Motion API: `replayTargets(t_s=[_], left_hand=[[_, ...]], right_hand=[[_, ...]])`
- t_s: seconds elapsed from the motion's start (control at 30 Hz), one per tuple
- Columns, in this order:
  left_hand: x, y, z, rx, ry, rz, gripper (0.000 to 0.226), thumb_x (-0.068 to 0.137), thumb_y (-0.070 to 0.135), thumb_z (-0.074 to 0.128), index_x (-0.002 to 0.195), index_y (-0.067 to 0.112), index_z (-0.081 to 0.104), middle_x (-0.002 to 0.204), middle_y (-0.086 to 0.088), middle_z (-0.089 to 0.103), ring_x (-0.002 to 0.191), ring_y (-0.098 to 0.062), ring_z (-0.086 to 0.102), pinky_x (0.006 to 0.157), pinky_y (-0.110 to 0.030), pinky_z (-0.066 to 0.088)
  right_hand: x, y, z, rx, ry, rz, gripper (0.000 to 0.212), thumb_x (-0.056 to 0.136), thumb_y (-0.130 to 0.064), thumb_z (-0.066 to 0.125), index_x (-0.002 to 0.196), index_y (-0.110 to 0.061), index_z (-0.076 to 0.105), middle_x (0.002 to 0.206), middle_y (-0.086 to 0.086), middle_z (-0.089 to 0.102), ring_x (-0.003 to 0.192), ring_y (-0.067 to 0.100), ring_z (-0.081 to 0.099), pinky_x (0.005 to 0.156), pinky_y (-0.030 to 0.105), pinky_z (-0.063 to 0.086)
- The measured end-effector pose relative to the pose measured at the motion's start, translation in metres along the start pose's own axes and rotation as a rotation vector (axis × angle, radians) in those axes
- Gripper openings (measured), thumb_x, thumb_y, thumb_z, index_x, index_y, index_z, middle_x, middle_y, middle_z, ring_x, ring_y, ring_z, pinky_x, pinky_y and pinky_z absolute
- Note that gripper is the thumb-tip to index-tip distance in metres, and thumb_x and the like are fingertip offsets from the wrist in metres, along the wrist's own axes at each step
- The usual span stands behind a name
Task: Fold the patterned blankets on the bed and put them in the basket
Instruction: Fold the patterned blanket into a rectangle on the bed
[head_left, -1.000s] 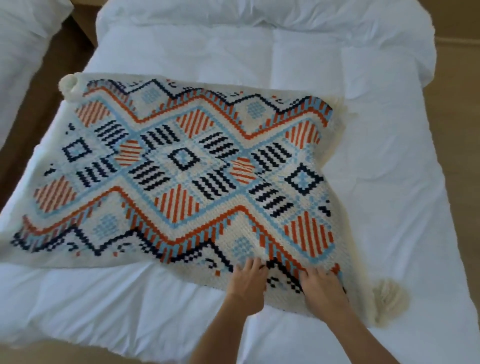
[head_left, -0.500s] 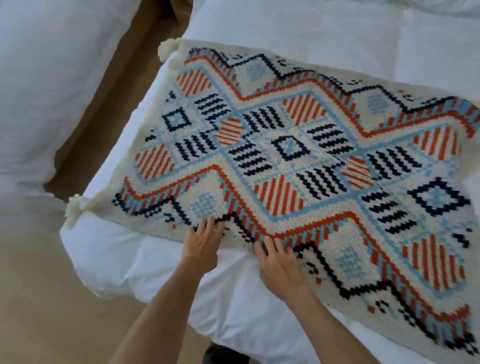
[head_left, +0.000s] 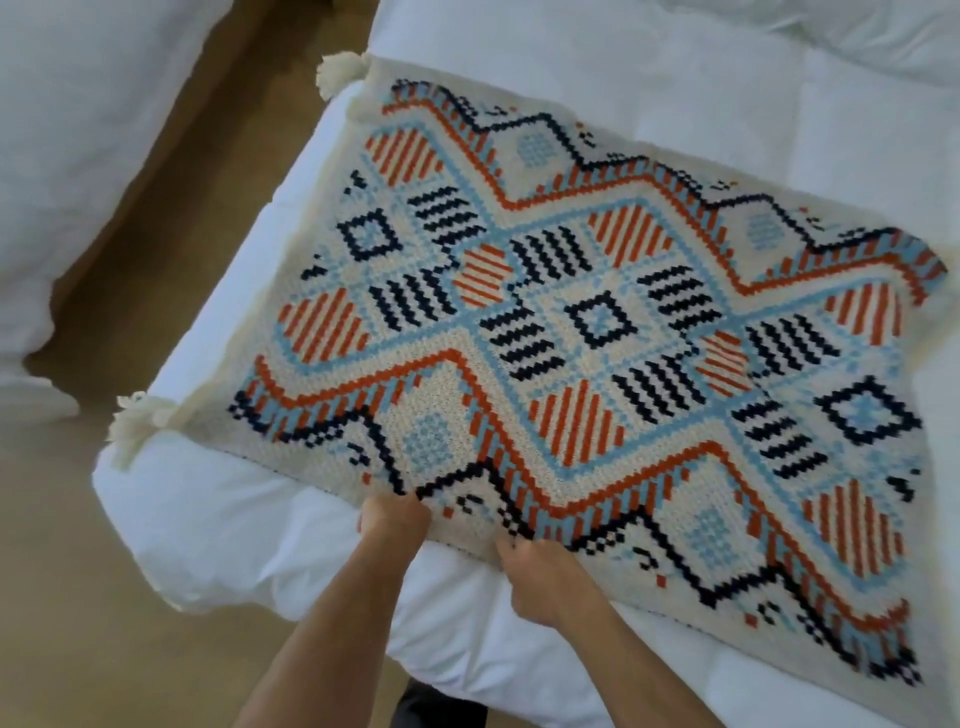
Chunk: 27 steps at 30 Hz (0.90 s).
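At the near edge of the blanket (head_left: 597, 332), the left hand (head_left: 395, 522) and right hand (head_left: 545, 571) each close on the cream border, fingers curled under the hem, pinching it. Both forearms reach up from the bottom of the view, close together, the left slightly farther forward. From the hands the blanket spreads away flat across the white bed (head_left: 675, 104), its long axis running left to right, with tassels (head_left: 337, 73) at the left-hand corners; most of its length lies to the right of the grip. No basket is in view.
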<state>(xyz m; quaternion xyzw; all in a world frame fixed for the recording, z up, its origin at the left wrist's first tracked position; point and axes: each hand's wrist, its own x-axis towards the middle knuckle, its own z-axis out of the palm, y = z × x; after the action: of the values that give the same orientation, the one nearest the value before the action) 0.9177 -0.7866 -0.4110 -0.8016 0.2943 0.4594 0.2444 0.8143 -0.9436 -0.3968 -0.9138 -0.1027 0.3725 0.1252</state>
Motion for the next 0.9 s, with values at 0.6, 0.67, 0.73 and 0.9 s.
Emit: replayTargets(t_s=[0.6, 0.67, 0.73, 0.9], left_hand=[[0.034, 0.214, -0.203, -0.096, 0.290, 0.207, 0.041, 0.095, 0.010, 0.041, 0.136, 0.013, 0.037, 0.134, -0.008, 0.047, 0.122, -0.024, 0.048, 0.095, -0.035, 0.043], [0.040, 0.254, -0.228, -0.103, 0.324, 0.234, 0.040, 0.096, 0.014, 0.041, 0.135, 0.013, 0.036, 0.135, -0.010, 0.045, 0.122, -0.026, 0.046, 0.094, -0.036, 0.043], [0.047, 0.294, -0.253, -0.124, 0.355, 0.238, 0.040, 0.096, 0.016, 0.042, 0.136, 0.012, 0.034, 0.135, -0.011, 0.043, 0.122, -0.028, 0.046, 0.092, -0.037, 0.044], [0.065, 0.376, -0.317, -0.126, 0.591, 0.289, 0.038, 0.097, 0.016, 0.037, 0.134, 0.011, 0.033, 0.133, -0.013, 0.039, 0.122, -0.029, 0.041, 0.093, -0.038, 0.042]], right_hand=[[-0.140, 0.271, -0.076, -0.074, 0.405, 0.569, 0.012, 0.079, -0.007, 0.063, 0.091, -0.008, 0.060, 0.081, 0.007, 0.062, 0.064, 0.021, 0.061, 0.050, 0.027, 0.039], [-0.157, 0.316, -0.074, -0.039, 0.439, 0.587, 0.017, 0.077, -0.003, 0.063, 0.094, -0.004, 0.061, 0.084, 0.011, 0.062, 0.067, 0.028, 0.063, 0.049, 0.031, 0.040], [-0.172, 0.358, -0.075, 0.022, 0.465, 0.597, 0.021, 0.084, -0.001, 0.053, 0.104, -0.002, 0.059, 0.095, 0.015, 0.063, 0.079, 0.033, 0.064, 0.057, 0.034, 0.043], [-0.190, 0.458, -0.083, -0.029, 0.518, 0.662, 0.037, 0.095, -0.007, 0.037, 0.131, -0.009, 0.042, 0.116, 0.012, 0.055, 0.098, 0.030, 0.058, 0.062, 0.031, 0.035]])
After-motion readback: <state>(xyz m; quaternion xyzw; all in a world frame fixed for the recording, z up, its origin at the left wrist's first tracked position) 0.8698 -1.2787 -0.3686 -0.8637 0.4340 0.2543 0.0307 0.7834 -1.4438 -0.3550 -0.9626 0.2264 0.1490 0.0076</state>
